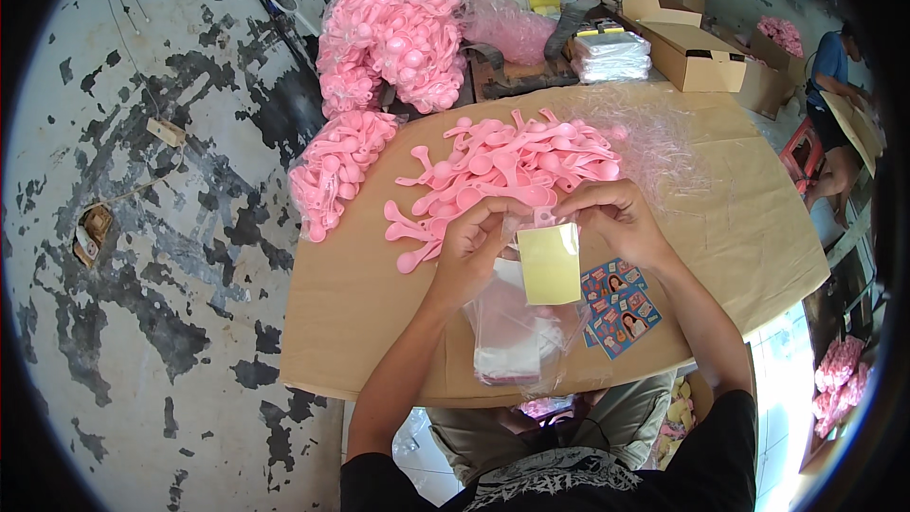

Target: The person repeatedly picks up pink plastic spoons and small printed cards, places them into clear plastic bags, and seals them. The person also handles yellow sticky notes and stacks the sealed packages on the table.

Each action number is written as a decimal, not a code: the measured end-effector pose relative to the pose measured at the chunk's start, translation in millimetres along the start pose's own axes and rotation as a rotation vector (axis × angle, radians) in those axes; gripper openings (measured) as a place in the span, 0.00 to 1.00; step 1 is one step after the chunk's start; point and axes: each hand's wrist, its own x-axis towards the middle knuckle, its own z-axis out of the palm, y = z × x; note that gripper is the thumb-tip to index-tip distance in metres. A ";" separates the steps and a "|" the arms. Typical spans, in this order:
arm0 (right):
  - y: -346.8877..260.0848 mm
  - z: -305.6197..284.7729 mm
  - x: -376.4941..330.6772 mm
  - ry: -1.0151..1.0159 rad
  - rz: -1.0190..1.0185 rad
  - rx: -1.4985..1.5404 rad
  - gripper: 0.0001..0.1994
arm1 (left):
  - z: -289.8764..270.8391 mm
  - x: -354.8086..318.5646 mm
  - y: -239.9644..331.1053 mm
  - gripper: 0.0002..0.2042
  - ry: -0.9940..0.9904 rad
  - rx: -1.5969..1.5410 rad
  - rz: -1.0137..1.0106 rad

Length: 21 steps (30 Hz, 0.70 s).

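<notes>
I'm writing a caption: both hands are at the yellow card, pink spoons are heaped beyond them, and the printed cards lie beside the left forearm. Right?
One slip: the head view shows the printed cards beside the right forearm, not the left. The left hand and right hand are at the yellow card, pink spoons heaped beyond.

Bare left hand (470, 246), and behind it, past the forearm, a short black sleeve (377, 482)! Bare right hand (627, 220), matching black sleeve behind! Between the sleeves, nearer the body than both hands, a black shirt (664, 485) flashes its pale jagged print (555, 479) above khaki trousers (643, 417)!
</notes>
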 end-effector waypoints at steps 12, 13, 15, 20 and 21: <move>7.6 -0.1 -2.8 0.004 -0.094 -0.053 0.11 | -2.7 -4.7 5.5 0.09 -0.124 0.019 0.048; 8.4 -0.4 -2.4 0.002 -0.095 -0.057 0.11 | -2.6 -5.8 7.0 0.08 -0.138 0.001 0.060; 10.3 -2.8 -2.6 -0.013 -0.129 -0.168 0.11 | -6.7 -5.5 -6.1 0.05 -0.134 0.053 0.099; 14.9 -2.1 -0.2 0.189 -0.228 -0.210 0.13 | 3.2 -1.9 -7.2 0.08 -0.042 0.140 0.058; 15.4 -1.6 -0.4 0.278 -0.264 -0.151 0.15 | 5.3 -1.6 -8.4 0.10 -0.035 0.076 0.057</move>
